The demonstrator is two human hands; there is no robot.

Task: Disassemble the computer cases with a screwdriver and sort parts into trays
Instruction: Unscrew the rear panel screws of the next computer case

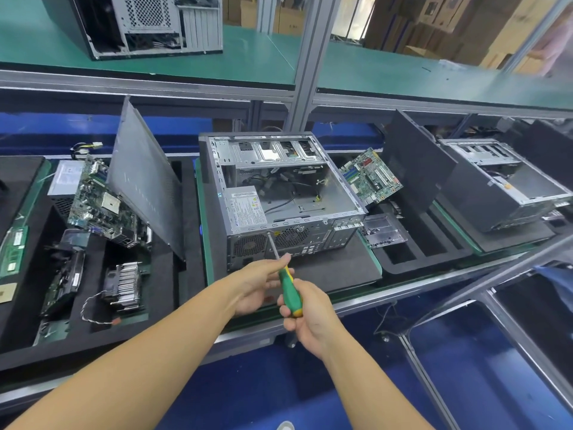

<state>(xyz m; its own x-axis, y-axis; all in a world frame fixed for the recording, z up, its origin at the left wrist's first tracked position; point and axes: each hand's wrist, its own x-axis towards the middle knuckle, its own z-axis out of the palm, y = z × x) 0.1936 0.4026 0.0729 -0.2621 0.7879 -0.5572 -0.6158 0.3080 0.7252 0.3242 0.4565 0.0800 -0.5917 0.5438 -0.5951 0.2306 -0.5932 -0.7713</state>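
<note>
The right hand [305, 315] is gripping the screwdriver [290, 291] by its green handle; the left hand [259, 282] is pinching it by the shaft. The tip is pressing on a rear screw of the open computer case [310, 237] on the bench [403, 290]. The case is probably heavy, stiff and sharp-edged, so it is best held by the outer frame.

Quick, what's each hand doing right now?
Left hand: pinches the screwdriver near its shaft.
Right hand: grips the screwdriver's handle.
</note>
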